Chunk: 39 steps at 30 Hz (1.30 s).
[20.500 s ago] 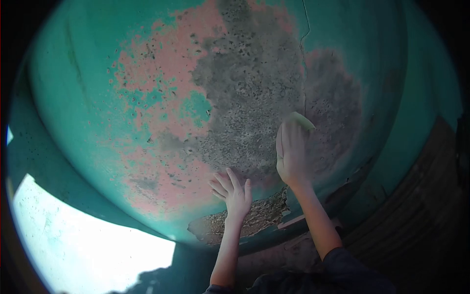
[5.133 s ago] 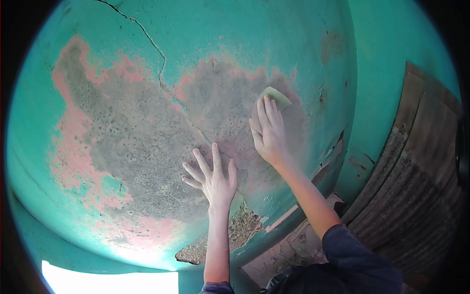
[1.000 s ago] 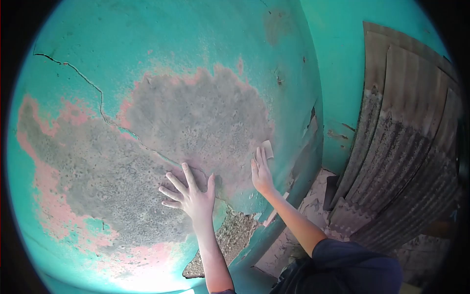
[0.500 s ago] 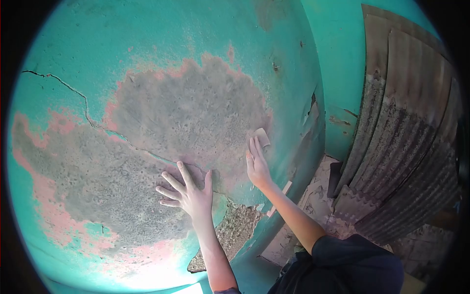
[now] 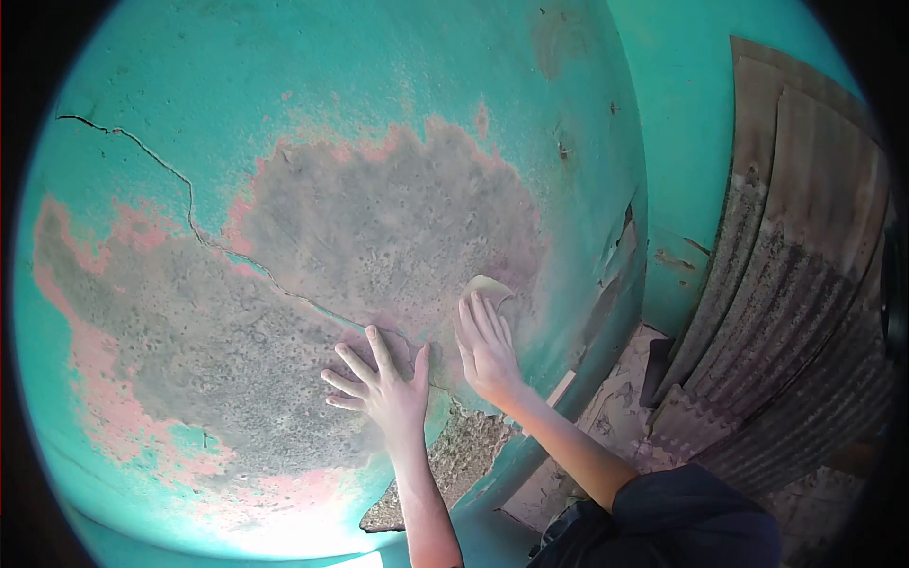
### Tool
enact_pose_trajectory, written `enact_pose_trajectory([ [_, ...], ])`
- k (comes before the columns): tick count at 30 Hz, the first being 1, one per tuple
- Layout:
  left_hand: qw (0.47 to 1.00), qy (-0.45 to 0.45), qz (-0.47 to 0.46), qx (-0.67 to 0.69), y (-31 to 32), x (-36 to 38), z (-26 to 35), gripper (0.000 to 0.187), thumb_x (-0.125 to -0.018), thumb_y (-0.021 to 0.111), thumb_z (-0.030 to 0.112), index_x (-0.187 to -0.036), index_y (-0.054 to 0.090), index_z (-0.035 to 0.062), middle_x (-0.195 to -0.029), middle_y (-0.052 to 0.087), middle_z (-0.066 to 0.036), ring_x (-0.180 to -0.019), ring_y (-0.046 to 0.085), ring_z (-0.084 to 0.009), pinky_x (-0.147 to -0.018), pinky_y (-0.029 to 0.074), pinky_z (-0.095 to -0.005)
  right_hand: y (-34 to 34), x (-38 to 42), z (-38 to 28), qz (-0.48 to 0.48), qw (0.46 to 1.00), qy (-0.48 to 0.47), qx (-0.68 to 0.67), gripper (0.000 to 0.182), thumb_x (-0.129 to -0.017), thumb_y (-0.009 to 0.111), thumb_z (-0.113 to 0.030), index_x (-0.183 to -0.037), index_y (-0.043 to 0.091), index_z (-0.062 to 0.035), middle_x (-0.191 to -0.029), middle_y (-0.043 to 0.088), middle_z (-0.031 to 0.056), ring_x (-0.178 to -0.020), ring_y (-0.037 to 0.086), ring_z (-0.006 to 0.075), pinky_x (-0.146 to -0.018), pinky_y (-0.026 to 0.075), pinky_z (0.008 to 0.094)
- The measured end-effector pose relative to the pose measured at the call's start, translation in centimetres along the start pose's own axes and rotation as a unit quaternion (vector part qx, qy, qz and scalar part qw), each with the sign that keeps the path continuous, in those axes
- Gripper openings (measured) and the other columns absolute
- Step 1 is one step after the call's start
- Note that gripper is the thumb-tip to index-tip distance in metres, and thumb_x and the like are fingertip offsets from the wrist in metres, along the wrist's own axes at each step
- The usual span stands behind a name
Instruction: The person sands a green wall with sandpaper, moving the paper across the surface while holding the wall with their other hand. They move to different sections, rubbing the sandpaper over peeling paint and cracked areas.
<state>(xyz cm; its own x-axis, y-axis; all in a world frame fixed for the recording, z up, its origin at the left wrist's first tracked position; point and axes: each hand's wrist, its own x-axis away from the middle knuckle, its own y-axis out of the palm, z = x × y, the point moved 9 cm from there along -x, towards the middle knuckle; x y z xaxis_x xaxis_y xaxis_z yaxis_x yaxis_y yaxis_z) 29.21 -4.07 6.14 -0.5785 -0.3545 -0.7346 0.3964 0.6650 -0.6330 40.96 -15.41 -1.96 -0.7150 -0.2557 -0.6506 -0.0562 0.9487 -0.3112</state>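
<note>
A turquoise painted wall (image 5: 379, 57) has a large worn patch of bare grey plaster (image 5: 379, 218) edged in pink. My left hand (image 5: 388, 383) is pressed against the lower part of this patch, fingers spread, holding nothing. A thin crack (image 5: 275, 277) runs down to about its fingertips. To its right, my right hand (image 5: 488, 350) lies with fingers stretched over a pale sheet of sandpaper (image 5: 492, 287), holding it against the plaster. The sheet's upper edge shows beyond the fingertips; the rest is hidden under the hand. Both hands look dusty.
Below the hands, a broken area exposes rough masonry (image 5: 464, 450). Corrugated metal sheets (image 5: 795, 246) lean against the adjoining wall at right. Debris (image 5: 615, 393) lies on the floor by the wall's base, and paint peels (image 5: 620, 246) near the wall's right edge.
My right hand has slid down and left across the plaster with the sandpaper. My left hand keeps its place on the wall. The whole view has shifted slightly.
</note>
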Motion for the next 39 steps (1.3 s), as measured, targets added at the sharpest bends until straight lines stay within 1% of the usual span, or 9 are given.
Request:
enact_pose_trajectory([
  [3, 1.000, 0.007, 0.002, -0.004, 0.0, 0.0, 0.1, 0.102, -0.083, 0.061, 0.075, -0.162, 0.019, 0.0241, -0.165, 0.000, -0.027, -0.144, -0.011, -0.0633, -0.105, -0.001, -0.0823, -0.8, -2.3, 0.6, -0.038, 0.998, 0.034, 0.044, 0.068, -0.094, 0.053, -0.012, -0.156, 0.028, -0.0021, -0.161, 0.026, 0.0244, -0.147, 0.027, 0.0441, -0.118, 0.025, 0.0536],
  [7, 1.000, 0.006, -0.005, 0.010, 0.1, 0.2, 0.1, 0.102, -0.084, 0.060, 0.075, -0.162, 0.019, 0.0240, -0.165, -0.001, -0.027, -0.144, -0.013, -0.0631, -0.105, -0.003, -0.0820, -1.7, -1.7, 0.4, 0.031, 0.999, 0.016, -0.026, 0.069, -0.093, 0.056, -0.014, -0.157, 0.029, -0.0066, -0.162, 0.027, 0.0200, -0.148, 0.028, 0.0410, -0.116, 0.025, 0.0583],
  [9, 1.000, 0.006, -0.001, 0.010, 0.1, 0.0, 0.1, 0.102, -0.084, 0.060, 0.075, -0.162, 0.019, 0.0241, -0.165, -0.001, -0.027, -0.144, -0.013, -0.0629, -0.105, -0.004, -0.0818, -0.3, 0.3, -0.3, -0.055, 0.998, 0.014, 0.024, 0.069, -0.094, 0.055, -0.014, -0.157, 0.028, -0.0063, -0.162, 0.026, 0.0195, -0.147, 0.029, 0.0410, -0.115, 0.027, 0.0591],
  [13, 1.000, 0.007, 0.000, 0.007, 0.1, 0.0, 0.2, 0.101, -0.084, 0.059, 0.075, -0.162, 0.019, 0.0243, -0.165, -0.001, -0.027, -0.144, -0.013, -0.0625, -0.105, -0.004, -0.0816, -1.5, -2.2, 0.2, -0.065, 0.995, 0.024, 0.072, 0.070, -0.094, 0.055, -0.014, -0.158, 0.026, -0.0069, -0.162, 0.026, 0.0194, -0.147, 0.029, 0.0411, -0.114, 0.029, 0.0594],
  [17, 1.000, 0.003, -0.002, 0.011, 0.1, 0.1, 0.1, 0.100, -0.085, 0.058, 0.075, -0.162, 0.020, 0.0241, -0.165, 0.000, -0.026, -0.144, -0.014, -0.0625, -0.105, -0.005, -0.0817, -2.1, -2.3, 0.1, -0.010, 1.000, 0.010, 0.026, 0.073, -0.093, 0.057, -0.015, -0.159, 0.026, -0.0113, -0.163, 0.025, 0.0179, -0.148, 0.028, 0.0398, -0.113, 0.027, 0.0631],
  [19, 1.000, 0.001, -0.002, 0.012, 0.2, 0.1, 0.1, 0.100, -0.085, 0.058, 0.075, -0.162, 0.021, 0.0240, -0.166, 0.000, -0.026, -0.144, -0.014, -0.0623, -0.105, -0.005, -0.0817, -0.4, 0.1, -0.1, -0.089, 0.994, 0.012, 0.054, 0.073, -0.093, 0.057, -0.016, -0.159, 0.026, -0.0117, -0.163, 0.025, 0.0178, -0.148, 0.029, 0.0399, -0.113, 0.026, 0.0645],
  [26, 1.000, -0.005, -0.014, 0.015, 0.3, 0.2, 0.1, 0.099, -0.085, 0.058, 0.075, -0.161, 0.022, 0.0241, -0.165, 0.000, -0.026, -0.144, -0.014, -0.0618, -0.105, -0.005, -0.0817, -2.8, -3.7, 0.5, -0.027, 0.999, 0.017, 0.032, 0.070, -0.095, 0.053, -0.016, -0.159, 0.026, -0.0118, -0.164, 0.025, 0.0176, -0.148, 0.029, 0.0407, -0.114, 0.026, 0.0625],
  [29, 1.000, -0.007, -0.009, 0.013, 0.5, 0.2, 0.1, 0.099, -0.084, 0.058, 0.075, -0.161, 0.022, 0.0251, -0.165, 0.001, -0.026, -0.145, -0.013, -0.0617, -0.105, -0.006, -0.0814, -1.2, -0.9, 0.2, -0.078, 0.996, 0.018, 0.031, 0.070, -0.095, 0.052, -0.015, -0.159, 0.026, -0.0112, -0.164, 0.025, 0.0174, -0.148, 0.029, 0.0408, -0.113, 0.027, 0.0615],
  [39, 0.998, -0.020, -0.030, 0.055, -0.8, -0.3, 0.2, 0.084, -0.089, 0.056, 0.069, -0.159, 0.030, 0.0298, -0.166, 0.008, -0.023, -0.146, -0.008, -0.0609, -0.106, -0.005, -0.0806, -3.9, -6.7, -7.3, -0.044, 0.987, -0.146, 0.052, 0.075, -0.088, 0.059, -0.011, -0.158, 0.032, -0.0143, -0.163, 0.028, 0.0162, -0.148, 0.028, 0.0421, -0.112, 0.028, 0.0616],
])
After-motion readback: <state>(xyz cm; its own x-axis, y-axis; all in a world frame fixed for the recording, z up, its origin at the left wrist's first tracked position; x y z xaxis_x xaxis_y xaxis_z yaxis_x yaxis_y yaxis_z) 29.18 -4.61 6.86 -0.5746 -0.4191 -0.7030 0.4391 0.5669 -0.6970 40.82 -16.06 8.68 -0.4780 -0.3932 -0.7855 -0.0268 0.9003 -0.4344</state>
